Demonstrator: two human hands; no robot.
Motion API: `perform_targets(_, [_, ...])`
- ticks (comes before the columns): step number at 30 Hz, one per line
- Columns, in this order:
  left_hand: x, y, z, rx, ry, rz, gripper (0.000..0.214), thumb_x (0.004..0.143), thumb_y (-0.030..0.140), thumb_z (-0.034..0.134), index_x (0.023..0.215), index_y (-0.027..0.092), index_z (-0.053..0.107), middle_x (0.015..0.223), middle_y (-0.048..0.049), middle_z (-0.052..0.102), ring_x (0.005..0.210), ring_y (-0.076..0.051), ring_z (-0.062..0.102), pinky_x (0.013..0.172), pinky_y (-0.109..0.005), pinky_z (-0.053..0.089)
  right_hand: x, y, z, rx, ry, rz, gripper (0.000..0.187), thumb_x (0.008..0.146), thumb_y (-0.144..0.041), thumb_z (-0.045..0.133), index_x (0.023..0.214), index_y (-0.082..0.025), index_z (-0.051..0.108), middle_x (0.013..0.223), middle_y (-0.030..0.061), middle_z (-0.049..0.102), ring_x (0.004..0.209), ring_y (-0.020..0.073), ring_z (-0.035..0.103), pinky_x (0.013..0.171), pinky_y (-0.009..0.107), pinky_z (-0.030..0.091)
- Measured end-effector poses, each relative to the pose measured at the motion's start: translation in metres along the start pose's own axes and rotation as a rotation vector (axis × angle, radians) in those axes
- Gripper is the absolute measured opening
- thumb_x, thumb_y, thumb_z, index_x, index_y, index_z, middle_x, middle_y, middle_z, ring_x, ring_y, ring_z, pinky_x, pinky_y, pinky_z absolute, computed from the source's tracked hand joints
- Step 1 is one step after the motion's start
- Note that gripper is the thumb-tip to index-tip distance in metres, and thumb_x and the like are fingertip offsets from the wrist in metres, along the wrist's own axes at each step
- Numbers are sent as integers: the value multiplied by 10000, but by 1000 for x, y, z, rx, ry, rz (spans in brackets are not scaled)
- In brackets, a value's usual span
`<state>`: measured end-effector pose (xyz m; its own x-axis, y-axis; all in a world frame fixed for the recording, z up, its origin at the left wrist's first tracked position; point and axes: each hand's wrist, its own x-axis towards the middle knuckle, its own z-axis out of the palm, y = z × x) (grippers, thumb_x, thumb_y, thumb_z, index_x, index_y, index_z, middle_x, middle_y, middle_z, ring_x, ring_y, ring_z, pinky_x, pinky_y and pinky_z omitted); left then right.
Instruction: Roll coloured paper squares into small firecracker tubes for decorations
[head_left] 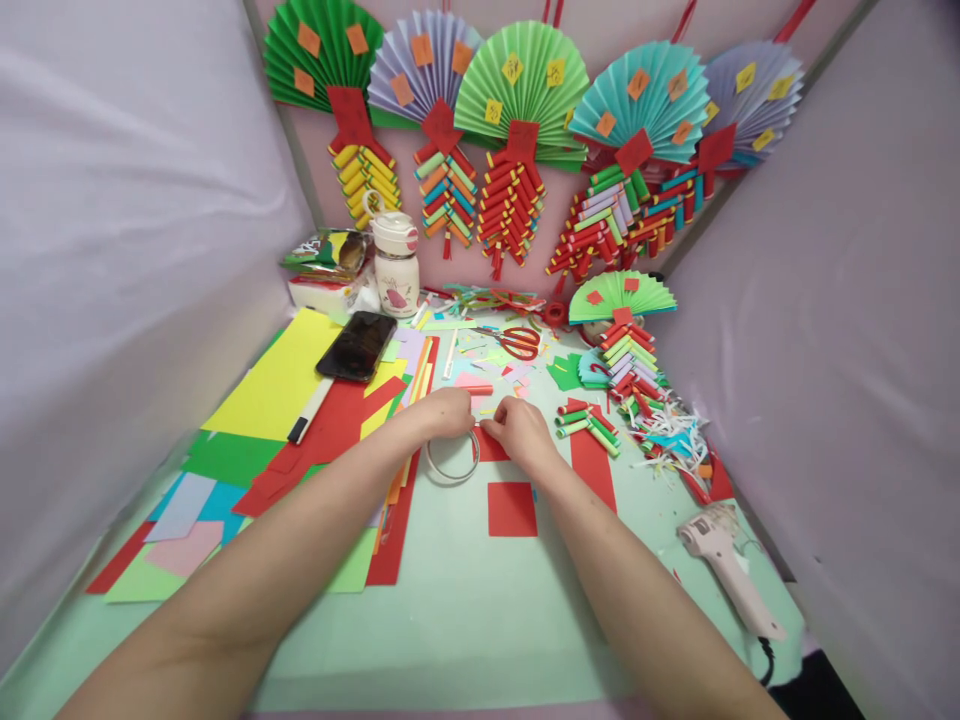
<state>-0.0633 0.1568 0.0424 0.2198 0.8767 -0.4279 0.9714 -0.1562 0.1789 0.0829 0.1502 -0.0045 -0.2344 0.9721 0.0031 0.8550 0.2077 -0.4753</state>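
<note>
My left hand (pixel 450 412) is closed at the upper edge of a white roll of tape (pixel 452 478), its fingertips turned away from view. Close beside it on the right, my right hand (pixel 517 432) pinches thumb to fingers at what looks like the thin white end of the tape. A red paper piece (pixel 491 449) lies under the hands, and a red paper square (pixel 512 510) sits nearer me. Just beyond the fingers is a red rolled paper tube (pixel 477 390). Right of my right hand, green and red paper tubes (pixel 589 428) are joined in a slanting cluster.
Coloured paper sheets (pixel 262 390), a phone (pixel 357 346) and a marker (pixel 310 411) lie left. Red-handled scissors (pixel 519 343) and a bottle (pixel 396 265) stand behind. At right are paper scraps (pixel 671 437) and a glue gun (pixel 727 565). Finished paper fans (pixel 523 75) hang at the back.
</note>
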Motion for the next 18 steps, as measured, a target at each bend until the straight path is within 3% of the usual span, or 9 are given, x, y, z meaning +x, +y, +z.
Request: perform_targets(18, [-2,-1,3,-10,31,-4,316,797,276,453,956,128,683,979,-139,696,844,-233,648,668,-262,462,9,-10,-8,-130,-96,27,200,739,-384,603,739,-187,568,728,33,614,626,151,513,502,250,263])
